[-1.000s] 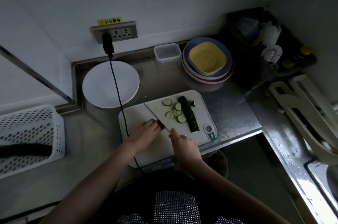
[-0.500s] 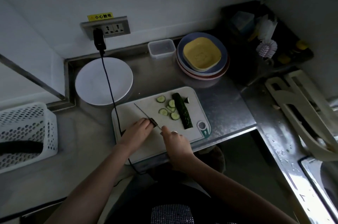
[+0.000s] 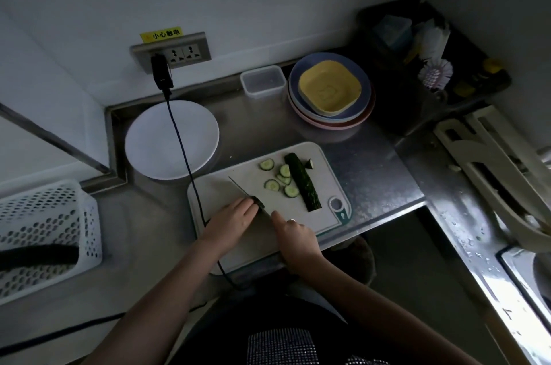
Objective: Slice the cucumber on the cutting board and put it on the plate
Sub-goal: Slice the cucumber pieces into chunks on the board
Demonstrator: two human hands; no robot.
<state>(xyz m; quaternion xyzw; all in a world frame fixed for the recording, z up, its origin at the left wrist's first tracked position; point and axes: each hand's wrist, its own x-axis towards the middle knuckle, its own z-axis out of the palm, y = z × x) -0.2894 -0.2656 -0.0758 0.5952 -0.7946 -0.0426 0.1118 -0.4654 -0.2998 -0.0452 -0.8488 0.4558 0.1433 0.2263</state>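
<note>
A white cutting board (image 3: 226, 191) lies on the steel counter. On it lie a long dark half cucumber (image 3: 302, 181), a small end piece (image 3: 309, 163) and several round slices (image 3: 272, 184). My left hand (image 3: 229, 220) presses a short dark cucumber piece (image 3: 258, 204) to the board. My right hand (image 3: 293, 233) grips the handle of a knife (image 3: 242, 188), whose blade rests edge-down beside the piece and my left fingertips. A white round plate (image 3: 155, 141) sits bare behind the board on the left.
A black cable (image 3: 182, 149) runs from the wall socket over the plate and the board's left end. A stack of coloured plates (image 3: 329, 90) and a clear box (image 3: 263, 80) stand at the back. A white basket (image 3: 44, 233) holds a cucumber on the left. A sink edge lies on the right.
The knife blade has turned from lying flat to standing on edge against the piece under my left fingers. The view has shifted slightly; the slices and half cucumber stay put.
</note>
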